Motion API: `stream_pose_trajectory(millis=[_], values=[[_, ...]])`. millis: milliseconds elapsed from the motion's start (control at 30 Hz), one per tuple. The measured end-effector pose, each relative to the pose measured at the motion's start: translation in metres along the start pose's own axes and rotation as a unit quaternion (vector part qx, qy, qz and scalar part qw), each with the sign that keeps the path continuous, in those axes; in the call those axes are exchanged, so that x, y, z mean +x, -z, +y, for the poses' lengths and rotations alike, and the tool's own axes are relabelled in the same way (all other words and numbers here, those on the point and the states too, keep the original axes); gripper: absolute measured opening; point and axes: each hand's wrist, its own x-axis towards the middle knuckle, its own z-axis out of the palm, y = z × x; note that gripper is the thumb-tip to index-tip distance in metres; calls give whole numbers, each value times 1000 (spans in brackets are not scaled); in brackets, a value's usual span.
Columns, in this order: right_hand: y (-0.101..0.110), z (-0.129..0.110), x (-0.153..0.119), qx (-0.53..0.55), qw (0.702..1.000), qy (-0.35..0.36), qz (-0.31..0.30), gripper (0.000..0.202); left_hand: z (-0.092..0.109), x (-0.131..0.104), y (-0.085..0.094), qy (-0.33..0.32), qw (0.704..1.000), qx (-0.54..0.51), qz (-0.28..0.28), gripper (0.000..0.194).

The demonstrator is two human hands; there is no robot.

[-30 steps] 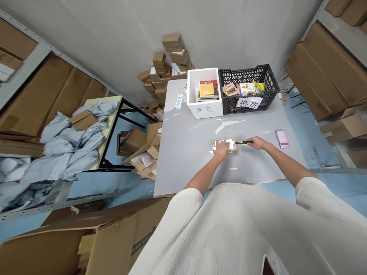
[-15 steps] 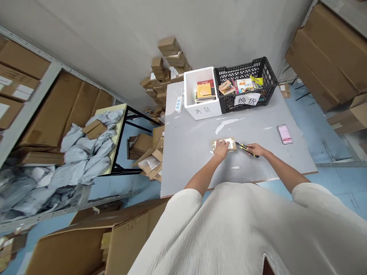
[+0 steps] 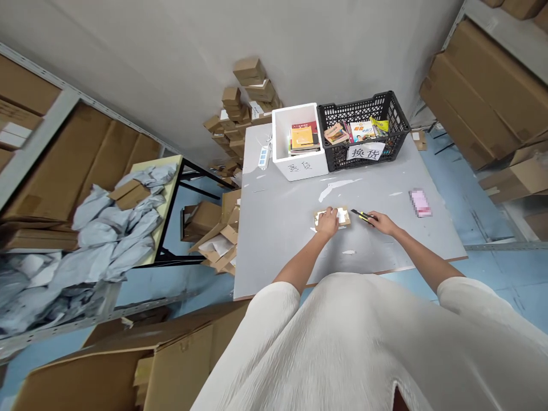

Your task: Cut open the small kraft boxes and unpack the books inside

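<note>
A small brown cardboard box [image 3: 344, 216] with a white label lies on the grey table, near its front. My left hand [image 3: 327, 221] grips it from above, fingers over its top, covering part of the label. In my right hand [image 3: 382, 222] is a black and yellow utility knife [image 3: 363, 216], the fingers closed round its handle. The knife's front end points left at the box's right end, with a narrow gap between them. My hand hides the rear of the handle.
A white foam box [image 3: 302, 169] and a black plastic crate [image 3: 363, 157], both holding books, stand at the table's back. A power strip [image 3: 264, 157] lies left of them, a pink pixelated item [image 3: 420, 202] at the right. Grey parcels [image 3: 103, 231] crowd the left side.
The knife has turned in my right hand; its rear end, which stuck out below the hand, is now hidden. My left hand stays on the box. The whole view has shifted slightly.
</note>
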Motion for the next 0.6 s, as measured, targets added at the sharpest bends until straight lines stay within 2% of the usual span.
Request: stream_pose_trajectory(millis=[167,333,500,600], values=[[3,-12,-4,-121,991,49,5,43,4,13,1,19,1000,-11,3,51],[6,-21,0,-271,959,82,-6,46,6,23,4,20,1000,-14,-4,58],[4,-28,9,-319,943,99,-11,47,5,28,4,26,1000,-16,-6,41],[1,-27,12,-322,942,98,3,47,5,23,-5,17,1000,-14,19,48]])
